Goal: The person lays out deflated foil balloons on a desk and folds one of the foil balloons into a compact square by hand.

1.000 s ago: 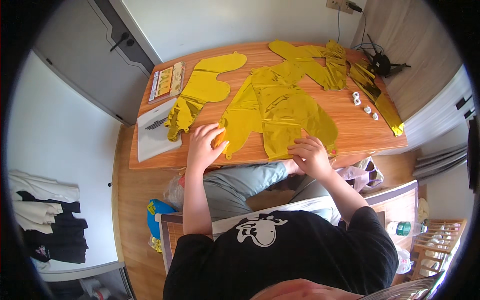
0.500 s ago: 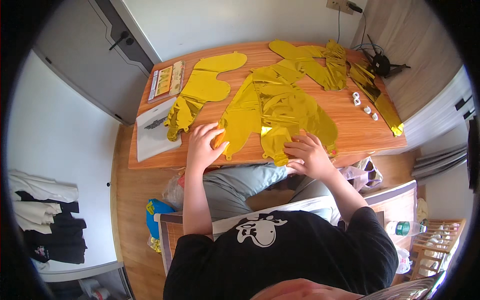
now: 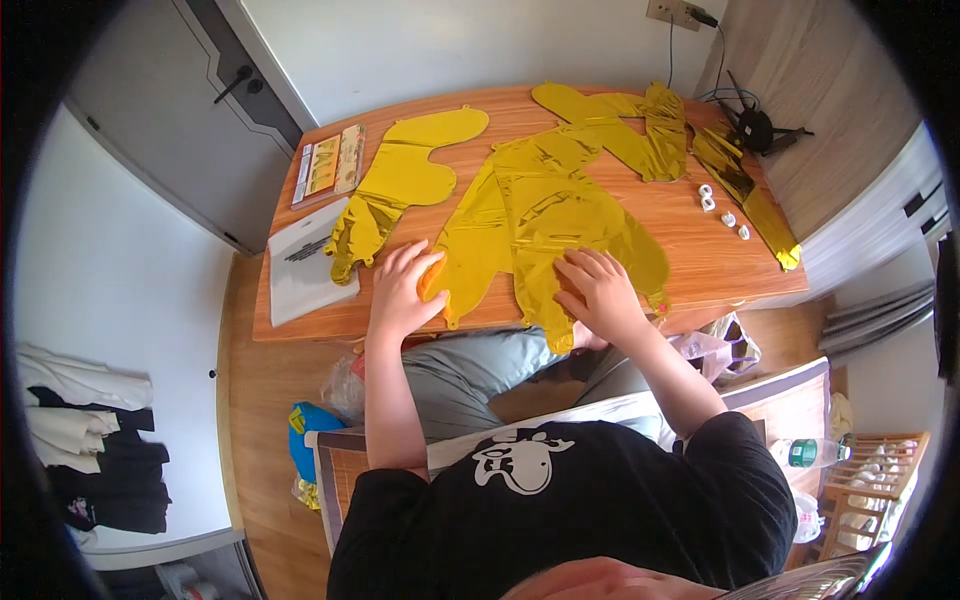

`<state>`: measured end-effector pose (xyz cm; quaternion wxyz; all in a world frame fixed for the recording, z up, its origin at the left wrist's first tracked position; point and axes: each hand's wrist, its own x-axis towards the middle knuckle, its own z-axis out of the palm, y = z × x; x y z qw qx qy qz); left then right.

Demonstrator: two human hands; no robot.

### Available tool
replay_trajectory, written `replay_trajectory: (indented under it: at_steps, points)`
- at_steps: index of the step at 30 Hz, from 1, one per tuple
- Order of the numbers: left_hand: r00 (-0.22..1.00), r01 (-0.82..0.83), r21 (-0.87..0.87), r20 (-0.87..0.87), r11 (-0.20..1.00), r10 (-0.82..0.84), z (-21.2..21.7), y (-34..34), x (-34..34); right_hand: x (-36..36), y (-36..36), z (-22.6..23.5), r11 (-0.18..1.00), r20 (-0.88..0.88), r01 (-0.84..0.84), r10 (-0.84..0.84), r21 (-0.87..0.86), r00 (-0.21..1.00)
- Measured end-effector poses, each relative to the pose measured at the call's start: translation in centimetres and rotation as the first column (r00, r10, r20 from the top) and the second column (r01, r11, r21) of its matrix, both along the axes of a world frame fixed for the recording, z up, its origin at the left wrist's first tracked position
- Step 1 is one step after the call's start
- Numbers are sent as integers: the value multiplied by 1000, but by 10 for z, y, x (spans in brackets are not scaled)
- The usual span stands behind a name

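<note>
the big gold foil sheet (image 3: 545, 205) is spread on the wooden table (image 3: 705, 255) right ahead of your fingers, long axis running away from you, near tip poking past the table edge. your right hand (image 3: 605, 292) is nearer that tip, on the foil, fingers close together, thumb apart. your left hand (image 3: 400, 292) is at the left lobe's edge, fingers slightly spread; can't tell if they're pinching it. thin, shiny, creased stuff, rounded lobes, on streaky woodgrain.
</note>
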<state>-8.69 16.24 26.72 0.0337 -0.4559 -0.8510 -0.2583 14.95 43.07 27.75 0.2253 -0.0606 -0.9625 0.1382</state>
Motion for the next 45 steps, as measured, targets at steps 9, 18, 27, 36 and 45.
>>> replay_trajectory:
  at_steps: [9,18,27,36,45]
  points:
    - [1000,10,13,-19,1000,-9,0,1,1,0,-3,-4,997,67,38,-42,63,997]
    - [999,37,105,11,994,-39,0,2,0,-1,1,0,999,108,22,-25,29,994]
    - [1000,23,75,6,997,-23,3,3,4,-2,7,0,1000,106,9,-12,25,994]
    - [995,81,121,-69,989,-73,8,6,3,16,15,9,999,15,17,-17,-44,1000]
    - [995,5,406,91,914,-46,18,15,1,187,257,2,733,-304,672,-667,-106,680]
